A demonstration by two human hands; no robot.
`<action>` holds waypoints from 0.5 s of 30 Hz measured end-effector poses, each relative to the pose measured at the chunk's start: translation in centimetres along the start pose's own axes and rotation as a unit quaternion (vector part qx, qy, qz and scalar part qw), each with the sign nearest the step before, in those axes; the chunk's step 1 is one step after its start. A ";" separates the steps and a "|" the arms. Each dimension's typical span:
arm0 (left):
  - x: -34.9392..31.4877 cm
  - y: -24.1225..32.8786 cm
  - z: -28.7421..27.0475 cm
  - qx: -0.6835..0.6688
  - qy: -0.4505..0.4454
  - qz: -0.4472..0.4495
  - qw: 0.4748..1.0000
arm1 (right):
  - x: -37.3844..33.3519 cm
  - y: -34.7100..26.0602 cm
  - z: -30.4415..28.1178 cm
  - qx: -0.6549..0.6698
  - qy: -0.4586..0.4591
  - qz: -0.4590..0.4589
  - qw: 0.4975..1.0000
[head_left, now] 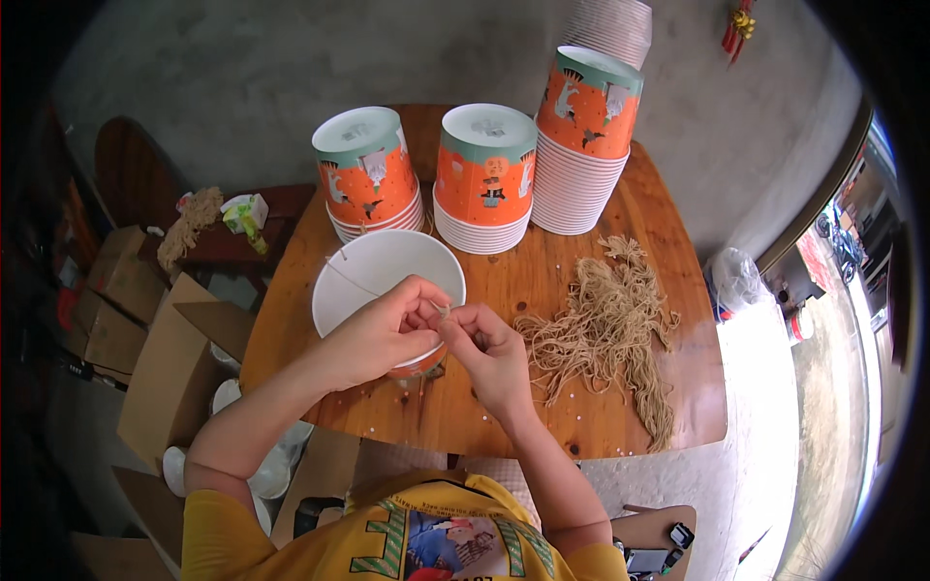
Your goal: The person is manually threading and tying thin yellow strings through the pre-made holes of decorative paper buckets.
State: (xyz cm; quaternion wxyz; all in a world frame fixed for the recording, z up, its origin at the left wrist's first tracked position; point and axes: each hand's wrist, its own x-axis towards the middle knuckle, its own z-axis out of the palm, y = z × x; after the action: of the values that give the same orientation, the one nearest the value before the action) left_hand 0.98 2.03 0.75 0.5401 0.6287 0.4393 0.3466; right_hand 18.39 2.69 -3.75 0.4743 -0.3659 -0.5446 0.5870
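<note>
A paper bucket [334, 295], white inside and orange outside, stands mouth up near the table's front edge. Over its near right rim my left hand [395, 320] and my right hand [491, 360] meet, fingertips almost touching. Between them they pinch a thin piece of tan twine [445, 311]. One strand runs from my left hand across the bucket's mouth to its far left rim. The closed fingers partly hide the pinched bit, so I cannot tell whether it is knotted. To the right of my right hand lies a loose heap of tan twine [605, 320].
Upside-down orange and green bucket stacks [368, 179], [487, 169] and a taller stack [581, 155] line the back of the wooden table [407, 421]. An open cardboard box [174, 378] with white buckets stands left on the floor. More twine [194, 223] lies on a side bench.
</note>
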 end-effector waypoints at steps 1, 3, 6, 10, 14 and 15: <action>0.2 0.3 0.0 -0.001 0.000 0.003 1.000 | 0.2 0.2 -0.2 0.004 -0.001 0.004 1.000; 0.5 1.1 0.0 -0.030 0.002 -0.082 0.996 | 0.4 0.6 -0.5 0.005 -0.001 0.006 1.000; 1.0 -0.1 -0.5 -0.046 -0.001 -0.087 0.995 | 0.7 1.1 -1.0 0.003 -0.023 -0.006 1.000; 1.2 -0.1 -0.7 -0.030 0.027 -0.104 0.994 | 0.9 0.1 -2.5 -0.051 -0.065 -0.066 0.994; 1.3 0.0 -0.7 -0.037 0.016 -0.093 0.995 | 0.8 -3.5 -3.9 -0.240 -0.139 -0.129 0.952; 1.3 -0.1 -0.7 -0.049 0.016 -0.085 0.995 | 1.0 -3.7 -4.0 -0.241 -0.139 -0.127 0.952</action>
State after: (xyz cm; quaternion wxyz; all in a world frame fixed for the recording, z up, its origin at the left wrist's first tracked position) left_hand 0.84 3.52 0.68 0.5904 0.5562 0.4825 0.3305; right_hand 22.47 4.63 -0.55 0.3623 -0.3114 -0.7727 0.4180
